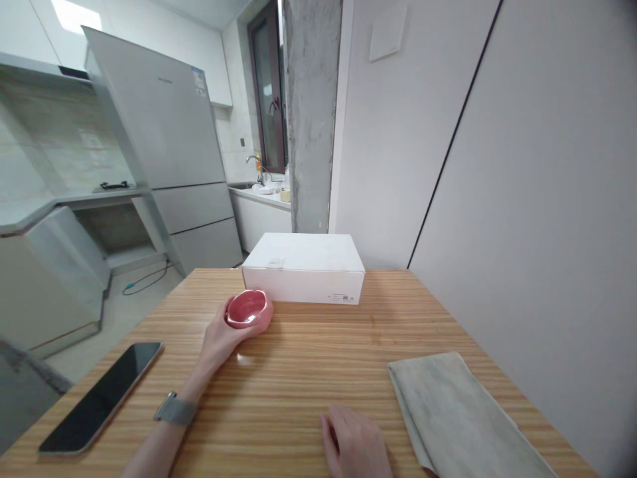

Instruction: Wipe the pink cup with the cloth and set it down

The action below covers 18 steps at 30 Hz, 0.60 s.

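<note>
A small glossy pink bowl [249,309] with a faceted rim stands upright near the far side of the wooden table [279,385]. My left hand [222,337] is closed around its left and near sides, thumb along the front, with a watch on the wrist. The bowl is in front of the left corner of a white box [304,284]. Near the table's front edge, my right hand [354,441] rests curled in a loose fist, with nothing seen in it; most of its fingers are tucked under. To its right lies a folded grey cloth [458,411].
A black phone [102,398] lies along the table's left edge. A pale wall [478,199] runs close along the right side. Beyond the table stand a tall refrigerator [159,133], a concrete pillar [313,119] and a kitchen counter with a faucet [259,169].
</note>
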Available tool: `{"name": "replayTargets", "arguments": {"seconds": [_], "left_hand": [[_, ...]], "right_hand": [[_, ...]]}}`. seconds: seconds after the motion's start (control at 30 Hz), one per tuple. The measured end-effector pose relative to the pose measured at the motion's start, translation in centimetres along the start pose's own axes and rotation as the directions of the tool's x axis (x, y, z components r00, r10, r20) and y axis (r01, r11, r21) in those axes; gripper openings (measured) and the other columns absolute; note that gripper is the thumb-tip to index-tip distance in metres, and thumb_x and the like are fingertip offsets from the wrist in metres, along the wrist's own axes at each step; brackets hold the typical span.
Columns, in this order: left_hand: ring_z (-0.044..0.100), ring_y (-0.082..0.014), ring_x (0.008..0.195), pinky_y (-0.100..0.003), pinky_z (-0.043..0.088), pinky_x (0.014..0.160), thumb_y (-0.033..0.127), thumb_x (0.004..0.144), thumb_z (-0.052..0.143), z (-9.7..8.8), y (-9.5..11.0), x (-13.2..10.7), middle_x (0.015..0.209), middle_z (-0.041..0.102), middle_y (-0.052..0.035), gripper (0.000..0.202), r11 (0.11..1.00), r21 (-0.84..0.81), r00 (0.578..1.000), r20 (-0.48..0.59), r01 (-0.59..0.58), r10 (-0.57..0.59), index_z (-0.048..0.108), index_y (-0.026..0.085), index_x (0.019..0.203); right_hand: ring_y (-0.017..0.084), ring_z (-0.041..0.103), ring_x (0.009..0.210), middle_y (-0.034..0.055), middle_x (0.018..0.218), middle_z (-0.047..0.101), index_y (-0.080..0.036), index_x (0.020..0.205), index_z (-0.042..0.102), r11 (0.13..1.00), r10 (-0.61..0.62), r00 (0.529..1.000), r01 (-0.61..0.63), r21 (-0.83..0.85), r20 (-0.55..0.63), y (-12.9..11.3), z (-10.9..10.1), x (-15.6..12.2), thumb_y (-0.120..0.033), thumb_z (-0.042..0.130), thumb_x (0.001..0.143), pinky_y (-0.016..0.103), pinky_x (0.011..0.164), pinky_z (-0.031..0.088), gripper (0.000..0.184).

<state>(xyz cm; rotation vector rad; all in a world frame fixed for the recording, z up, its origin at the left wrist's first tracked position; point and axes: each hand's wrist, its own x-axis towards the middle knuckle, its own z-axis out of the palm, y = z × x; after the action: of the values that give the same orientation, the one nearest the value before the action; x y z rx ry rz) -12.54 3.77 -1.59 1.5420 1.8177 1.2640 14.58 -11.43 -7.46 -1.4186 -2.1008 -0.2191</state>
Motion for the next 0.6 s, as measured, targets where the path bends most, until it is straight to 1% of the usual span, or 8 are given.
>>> {"name": "replayTargets", "arguments": {"seconds": [0.07,0.13,0.23,0.33,0.43,0.5,0.53,0.6], "left_hand": [[0.063,-0.0279,0.103,-0.035,0.049,0.086,0.049,0.048,0.082,-0.5,-1.5,0.6,0.116,0.065,-0.0108,0.095,1.000,0.019,0.999,-0.025,0.021,-0.021,0.043,0.019,0.131],[0.062,-0.0281,0.104,-0.035,0.049,0.086,0.052,0.049,0.081,-0.8,-2.3,1.0,0.117,0.064,-0.0114,0.097,0.998,0.044,0.999,-0.038,0.033,-0.032,0.042,0.019,0.132],[0.062,-0.0286,0.105,-0.036,0.048,0.087,0.054,0.048,0.080,-1.1,-2.7,1.3,0.118,0.064,-0.0116,0.100,0.996,0.082,0.998,-0.050,0.044,-0.040,0.040,0.019,0.133],[0.061,-0.0279,0.107,-0.036,0.047,0.090,0.055,0.050,0.079,-1.4,-3.0,1.5,0.119,0.063,-0.0113,0.100,0.994,0.102,0.999,-0.042,0.036,-0.032,0.039,0.020,0.134],[0.060,-0.0284,0.108,-0.036,0.046,0.091,0.054,0.051,0.078,-1.5,-3.6,1.7,0.119,0.063,-0.0119,0.099,0.992,0.120,0.999,-0.038,0.034,-0.029,0.039,0.019,0.135],[0.060,-0.0291,0.108,-0.038,0.046,0.092,0.053,0.050,0.079,-1.4,-3.9,1.9,0.119,0.063,-0.0125,0.101,0.992,0.120,0.999,-0.034,0.044,-0.040,0.038,0.019,0.135],[0.060,-0.0293,0.109,-0.038,0.046,0.092,0.053,0.049,0.079,-1.4,-4.0,2.0,0.119,0.062,-0.0127,0.102,0.992,0.115,0.999,-0.032,0.047,-0.043,0.037,0.019,0.136],[0.059,-0.0297,0.110,-0.040,0.045,0.093,0.054,0.048,0.080,-1.3,-4.2,2.0,0.121,0.061,-0.0130,0.104,0.993,0.105,0.998,-0.028,0.054,-0.051,0.036,0.019,0.137]], "right_hand": [[0.014,0.059,0.053,-0.0021,0.061,0.061,-0.023,0.070,0.049,1.000,-0.014,1.000,0.014,-0.001,-0.021,0.1,0.1,0.1,-0.018,0.036,0.092,0.026,0.054,0.031,0.026],[0.013,0.058,0.052,-0.0023,0.060,0.060,-0.023,0.069,0.049,1.000,-0.014,0.999,0.014,0.003,-0.045,0.1,0.0,0.2,-0.021,0.035,0.094,0.025,0.053,0.031,0.029],[0.012,0.057,0.051,-0.0022,0.058,0.058,-0.022,0.067,0.049,0.999,0.027,0.994,-0.024,0.028,-0.108,-0.2,-0.4,0.2,-0.024,0.032,0.097,0.024,0.053,0.032,0.035],[0.012,0.055,0.052,-0.0020,0.056,0.054,-0.022,0.065,0.049,0.997,0.079,0.982,-0.075,0.029,-0.174,0.1,-1.5,-0.2,-0.025,0.036,0.097,0.024,0.055,0.033,0.035],[0.013,0.056,0.057,-0.0005,0.061,0.055,-0.021,0.068,0.052,0.990,0.120,0.964,-0.135,-0.046,-0.237,1.9,-3.5,-1.2,-0.029,0.043,0.095,0.025,0.060,0.038,0.029],[0.017,0.059,0.066,0.0029,0.070,0.059,-0.021,0.080,0.056,0.974,0.145,0.952,-0.186,-0.133,-0.269,3.7,-5.0,-2.3,-0.036,0.046,0.093,0.028,0.067,0.042,0.022],[0.019,0.059,0.069,0.0045,0.073,0.061,-0.020,0.086,0.057,0.961,0.145,0.950,-0.201,-0.188,-0.275,4.7,-5.7,-3.0,-0.041,0.049,0.091,0.030,0.069,0.043,0.023],[0.022,0.060,0.070,0.0077,0.079,0.063,-0.019,0.093,0.059,0.927,0.161,0.946,-0.242,-0.285,-0.280,6.5,-6.9,-4.5,-0.049,0.052,0.088,0.033,0.068,0.045,0.031]]}}
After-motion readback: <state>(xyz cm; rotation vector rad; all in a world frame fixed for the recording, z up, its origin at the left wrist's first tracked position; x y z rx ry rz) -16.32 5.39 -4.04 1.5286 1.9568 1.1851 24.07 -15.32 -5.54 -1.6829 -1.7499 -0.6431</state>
